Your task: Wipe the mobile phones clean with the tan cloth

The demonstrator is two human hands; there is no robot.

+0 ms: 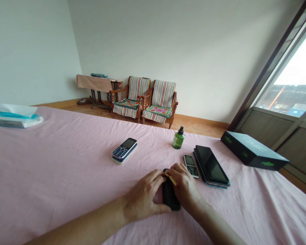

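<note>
From my remote seat I see both hands low in the middle of the frame, meeting over a black phone (pixel 170 200) that lies flat on the pink-clothed desk (pixel 66 170). The left hand (pixel 142 199) is curled narrow against the phone's left edge, thumb along its side. The right hand (pixel 185 186) covers its upper right part, fingers closed, pinching a small tan sliver (pixel 172 179) against the phone's top end.

Just right of the right hand lies a small keypad phone (pixel 191 165), touching a stack of dark slabs (pixel 211 166). Above these stands a green bottle (pixel 178 139) with a black cap, upright. A blue keypad phone (pixel 124 150) rests apart, above and left of the hands. A dark box (pixel 253 150) with green marks sits at the right. A tissue pack (pixel 14 116) lies at the far left edge. Two striped chairs (pixel 145 102) stand by the back wall.
</note>
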